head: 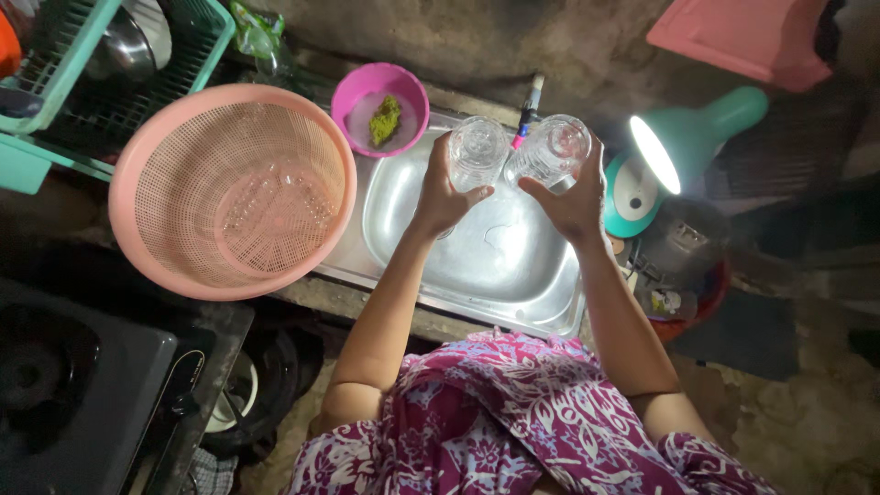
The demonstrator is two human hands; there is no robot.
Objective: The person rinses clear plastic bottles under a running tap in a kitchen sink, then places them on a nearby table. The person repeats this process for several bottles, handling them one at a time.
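Observation:
My left hand grips a clear drinking glass over the steel sink. Beside it, my right hand holds a second clear glass, tilted toward the first. Both glasses sit just below the tap at the sink's far edge. The two glasses are close together, nearly touching.
A large pink plastic strainer basket stands left of the sink. A small pink bowl with a green scrubber sits behind it. A teal dish rack is at far left, a lit teal lamp at right, a dark stove lower left.

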